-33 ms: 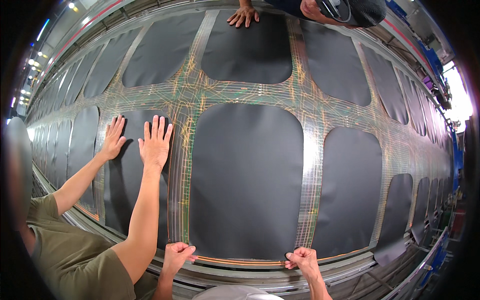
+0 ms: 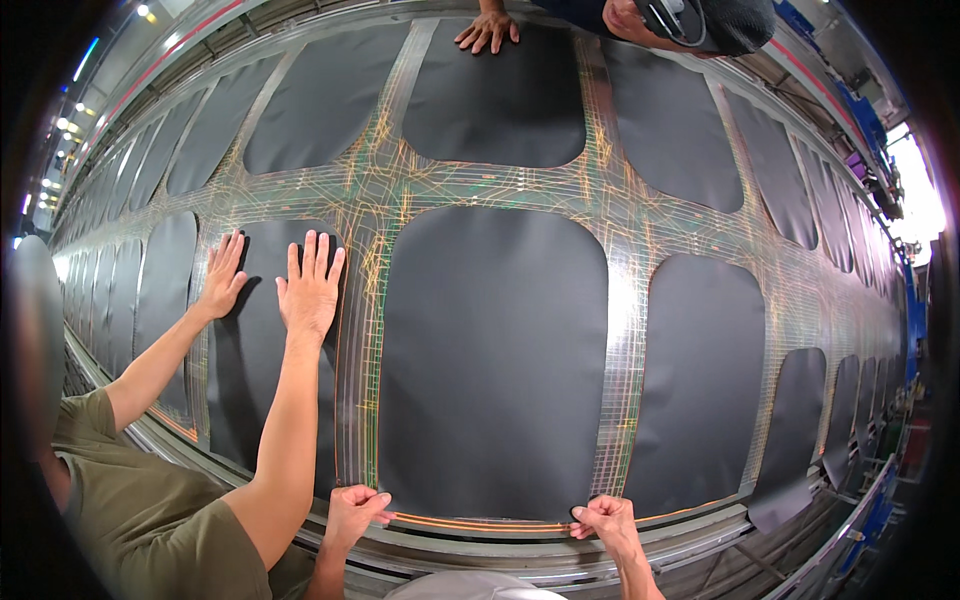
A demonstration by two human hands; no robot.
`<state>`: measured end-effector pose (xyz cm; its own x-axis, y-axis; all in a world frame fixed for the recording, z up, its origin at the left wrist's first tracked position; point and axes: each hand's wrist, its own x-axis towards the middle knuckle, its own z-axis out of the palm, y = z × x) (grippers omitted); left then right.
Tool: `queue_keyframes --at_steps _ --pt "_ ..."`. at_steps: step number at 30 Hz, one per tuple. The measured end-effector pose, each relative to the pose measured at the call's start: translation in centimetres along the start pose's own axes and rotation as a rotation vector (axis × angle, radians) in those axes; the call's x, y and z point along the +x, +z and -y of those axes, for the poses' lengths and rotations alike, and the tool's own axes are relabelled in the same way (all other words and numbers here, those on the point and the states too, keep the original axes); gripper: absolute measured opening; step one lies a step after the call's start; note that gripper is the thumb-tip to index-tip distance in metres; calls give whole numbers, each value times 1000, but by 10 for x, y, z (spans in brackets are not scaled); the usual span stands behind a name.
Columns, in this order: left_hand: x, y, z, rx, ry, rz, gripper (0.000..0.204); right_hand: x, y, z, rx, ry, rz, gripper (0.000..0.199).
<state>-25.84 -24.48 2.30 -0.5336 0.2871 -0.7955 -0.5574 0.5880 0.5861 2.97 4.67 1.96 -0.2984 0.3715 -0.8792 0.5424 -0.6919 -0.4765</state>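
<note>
A large black sheet with rounded far corners [image 2: 495,360] lies flat on the patterned table in front of me. At its near left corner my left hand [image 2: 354,512] is closed, thumb and fingers pinched at the edge. My right hand [image 2: 608,522] pinches the near right corner in the same way. How much of the edge lies between the fingers is hidden. Orange and green lines [image 2: 372,400] run along the table beside the sheet's left side.
Left of me a co-worker's two hands [image 2: 312,292] press flat on a neighbouring black sheet [image 2: 270,390]. Across the table another person's hand [image 2: 488,33] rests on a far sheet [image 2: 495,110]. More sheets line both sides. A metal rail [image 2: 470,548] borders the near edge.
</note>
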Motion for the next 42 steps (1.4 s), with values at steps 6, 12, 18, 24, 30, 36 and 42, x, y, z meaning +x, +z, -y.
queue_keyframes --at_steps 6,12,18,24,30,36,42 --pt "4 -5 4 6 -22 25 25 -1 4 1 -63 -29 -22 25" --pt "2 -6 6 -14 -30 14 27 2 1 -5 2 -69 5 21" --pt "6 -8 -2 11 -59 53 26 2 -1 -1 9 -16 22 20" --pt "7 -10 3 -3 -70 49 25 1 0 5 -13 7 7 21" --pt "11 -12 7 -22 -72 49 25 -13 16 35 -78 -11 10 19" --pt "11 -11 2 4 -108 36 25 -10 8 28 -132 5 42 18" --pt "8 -10 -10 99 -120 40 25 -5 -1 14 -72 17 65 18"
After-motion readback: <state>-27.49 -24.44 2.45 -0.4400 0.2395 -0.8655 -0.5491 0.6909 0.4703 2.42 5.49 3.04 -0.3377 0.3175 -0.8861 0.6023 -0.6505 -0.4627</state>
